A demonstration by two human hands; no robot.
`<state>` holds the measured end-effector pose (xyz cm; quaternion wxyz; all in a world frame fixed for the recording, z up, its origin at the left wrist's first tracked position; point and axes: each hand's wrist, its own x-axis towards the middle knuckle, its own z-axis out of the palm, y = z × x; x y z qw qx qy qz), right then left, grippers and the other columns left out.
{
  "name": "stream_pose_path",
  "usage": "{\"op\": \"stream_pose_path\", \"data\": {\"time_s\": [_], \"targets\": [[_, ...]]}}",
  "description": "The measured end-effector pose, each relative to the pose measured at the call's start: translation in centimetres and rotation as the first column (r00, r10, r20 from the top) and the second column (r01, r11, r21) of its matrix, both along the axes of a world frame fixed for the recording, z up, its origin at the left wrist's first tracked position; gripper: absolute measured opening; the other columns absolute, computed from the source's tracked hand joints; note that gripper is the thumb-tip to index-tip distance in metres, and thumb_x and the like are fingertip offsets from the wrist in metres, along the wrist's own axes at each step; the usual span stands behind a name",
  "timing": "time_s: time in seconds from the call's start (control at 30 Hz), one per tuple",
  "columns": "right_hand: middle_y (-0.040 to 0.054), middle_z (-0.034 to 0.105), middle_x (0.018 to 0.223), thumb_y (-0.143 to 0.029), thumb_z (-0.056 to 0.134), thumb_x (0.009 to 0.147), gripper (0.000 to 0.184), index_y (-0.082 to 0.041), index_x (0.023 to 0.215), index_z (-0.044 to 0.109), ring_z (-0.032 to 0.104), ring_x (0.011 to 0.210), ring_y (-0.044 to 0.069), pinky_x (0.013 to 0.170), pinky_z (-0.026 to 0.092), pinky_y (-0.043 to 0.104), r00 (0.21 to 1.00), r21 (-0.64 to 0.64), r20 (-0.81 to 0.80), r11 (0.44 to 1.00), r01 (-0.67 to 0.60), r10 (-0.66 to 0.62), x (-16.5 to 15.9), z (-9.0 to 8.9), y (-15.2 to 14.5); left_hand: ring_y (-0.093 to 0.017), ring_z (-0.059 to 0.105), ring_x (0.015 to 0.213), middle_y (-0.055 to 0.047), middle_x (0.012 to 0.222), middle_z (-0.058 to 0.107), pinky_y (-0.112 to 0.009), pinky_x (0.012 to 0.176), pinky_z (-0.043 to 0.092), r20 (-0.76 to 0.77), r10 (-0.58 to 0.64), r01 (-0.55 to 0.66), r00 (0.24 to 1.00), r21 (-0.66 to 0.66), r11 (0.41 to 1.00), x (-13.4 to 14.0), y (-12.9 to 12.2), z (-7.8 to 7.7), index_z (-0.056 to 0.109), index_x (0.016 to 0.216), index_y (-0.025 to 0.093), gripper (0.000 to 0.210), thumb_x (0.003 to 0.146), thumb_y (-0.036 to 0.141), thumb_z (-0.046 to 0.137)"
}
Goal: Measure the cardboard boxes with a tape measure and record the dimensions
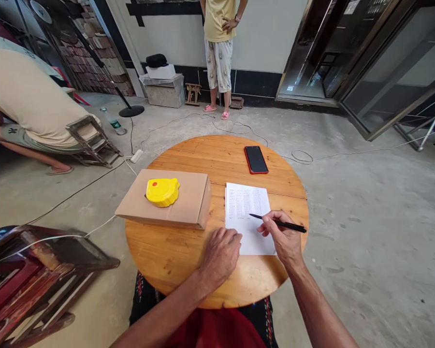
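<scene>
A black pen [288,224] is pinched in my right hand [283,237], its tip pointing left over the white paper [255,240]. Rows of handwriting fill the upper part of the sheet, too small to read; the lower part is blank. My left hand [223,252] lies palm down on the wooden table, with its fingers loosely bent and touching the paper's lower left edge. It holds nothing. To the left of the paper sits a closed cardboard box [181,212] with a yellow tape measure-like case [162,192] on top, marked by a red dot.
The round wooden table [188,154] also carries a phone [256,159] in a red case. A person [219,43] stands by the wall; another [39,101] sits at left. A wooden chair [47,275] stands close at lower left. Cables [302,155] cross the floor.
</scene>
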<state>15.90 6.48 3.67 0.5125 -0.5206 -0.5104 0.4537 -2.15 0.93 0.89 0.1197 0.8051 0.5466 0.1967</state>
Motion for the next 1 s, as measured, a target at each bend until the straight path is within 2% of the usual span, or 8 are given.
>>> {"op": "stream_pose_path", "data": {"time_s": [0.1,0.2,0.3,0.4,0.5,0.63,1.0], "targets": [[-0.0043,0.06,0.052,-0.039,0.064,0.087,0.021,-0.021,0.077,0.057,0.054,0.049,0.012,0.052,0.044,0.025,0.999,0.014,0.032,1.0,-0.012,0.011,-0.8,-0.4,1.2,-0.025,0.055,0.099,-0.008,0.112,0.065,-0.04,0.087,0.049,-0.027,0.009,-0.008,1.0,0.047,0.999,0.2,0.6,-0.4,0.064,0.11,0.02,0.026,0.092,0.011,0.049],[-0.0015,0.063,0.061,-0.039,0.054,0.093,0.022,-0.02,0.088,0.063,0.059,0.058,0.015,0.058,0.047,0.027,0.991,0.007,0.064,0.993,-0.116,0.116,-1.6,-1.4,2.0,-0.025,0.054,0.103,-0.008,0.124,0.063,-0.041,0.089,0.049,-0.022,0.002,0.0,1.0,0.07,0.998,0.2,0.8,-0.8,0.062,0.117,0.02,0.028,0.093,0.014,0.05],[-0.0003,0.064,0.065,-0.038,0.056,0.091,0.021,-0.019,0.088,0.064,0.06,0.06,0.016,0.06,0.047,0.028,0.97,-0.044,0.133,0.979,-0.2,0.204,-2.4,-2.6,2.4,-0.025,0.053,0.105,-0.007,0.133,0.06,-0.042,0.091,0.049,-0.021,-0.001,0.003,1.0,0.08,0.997,0.1,0.9,-1.0,0.061,0.12,0.02,0.03,0.092,0.014,0.051],[-0.003,0.058,0.06,-0.035,0.057,0.089,0.018,-0.02,0.081,0.06,0.052,0.052,0.013,0.054,0.043,0.026,0.962,-0.053,0.19,0.98,-0.191,0.198,-2.8,-3.7,2.5,-0.025,0.053,0.105,-0.006,0.136,0.059,-0.043,0.091,0.05,-0.033,-0.004,0.007,0.999,0.094,0.996,0.1,0.9,-1.2,0.061,0.122,0.019,0.033,0.09,0.013,0.053],[-0.0037,0.054,0.06,-0.032,0.055,0.089,0.018,-0.019,0.078,0.06,0.046,0.052,0.012,0.052,0.038,0.025,0.944,0.011,0.287,0.985,-0.172,0.162,-2.9,-4.3,2.4,-0.025,0.052,0.105,-0.004,0.138,0.058,-0.043,0.09,0.05,-0.035,0.012,-0.009,0.999,0.087,0.996,0.2,0.9,-1.4,0.06,0.124,0.019,0.035,0.089,0.013,0.054],[-0.0032,0.055,0.062,-0.03,0.053,0.089,0.018,-0.019,0.077,0.061,0.047,0.054,0.011,0.053,0.039,0.024,0.925,0.06,0.348,0.981,-0.185,0.154,-2.9,-4.3,2.1,-0.024,0.052,0.106,-0.002,0.139,0.057,-0.042,0.092,0.05,-0.017,0.026,-0.025,1.0,0.063,0.998,0.3,1.0,-1.4,0.058,0.126,0.02,0.037,0.09,0.013,0.054],[-0.0016,0.059,0.064,-0.027,0.053,0.089,0.018,-0.018,0.076,0.062,0.052,0.057,0.012,0.054,0.04,0.023,0.889,0.084,0.434,0.976,-0.2,0.145,-3.1,-4.1,2.2,-0.024,0.052,0.106,-0.002,0.139,0.057,-0.041,0.092,0.05,0.007,0.038,-0.038,0.999,0.036,0.999,0.3,1.0,-1.2,0.057,0.127,0.021,0.04,0.089,0.012,0.054]]}}
